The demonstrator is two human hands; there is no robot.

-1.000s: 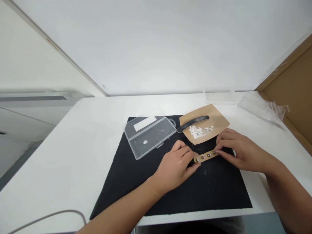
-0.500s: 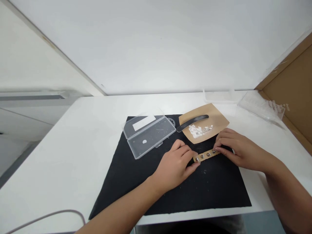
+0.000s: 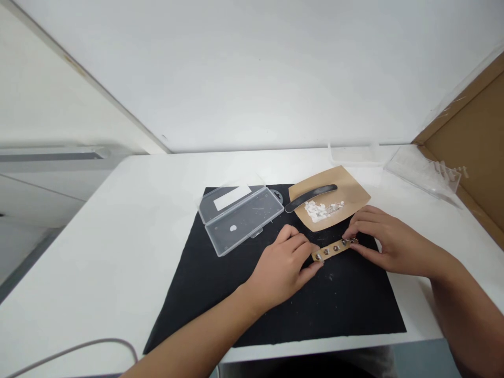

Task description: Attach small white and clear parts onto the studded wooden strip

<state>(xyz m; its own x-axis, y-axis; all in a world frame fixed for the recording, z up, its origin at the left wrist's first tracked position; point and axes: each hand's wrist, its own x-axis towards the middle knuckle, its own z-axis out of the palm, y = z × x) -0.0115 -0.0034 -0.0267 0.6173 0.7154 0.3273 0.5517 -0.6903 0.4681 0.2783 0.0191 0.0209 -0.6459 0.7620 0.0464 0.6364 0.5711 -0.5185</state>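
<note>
A narrow tan strip (image 3: pixel 331 251) carries several small, shiny dark pieces in a row, whose kind is too small to make out. My left hand (image 3: pixel 284 263) pinches its left end between thumb and fingers. At the other end, the thumb and fingertips of my right hand (image 3: pixel 380 237) close around the strip beside the last dark pieces. Just behind the hands lies a curved tan card (image 3: pixel 352 191) with a black nail file (image 3: pixel 311 198) and a heap of small white bits (image 3: pixel 317 211) on it.
A black mat (image 3: pixel 315 310) lies under the work on a white table (image 3: pixel 90 262). An open clear plastic case (image 3: pixel 246 223) sits to the left. Clear plastic pieces (image 3: pixel 421 173) and a cardboard box (image 3: pixel 468 142) stand at right. A cable (image 3: pixel 86 344) runs at front left.
My right hand's fingertips have shifted slightly and parted a little, so more dark pieces show at the strip's right end. My left hand stays in place.
</note>
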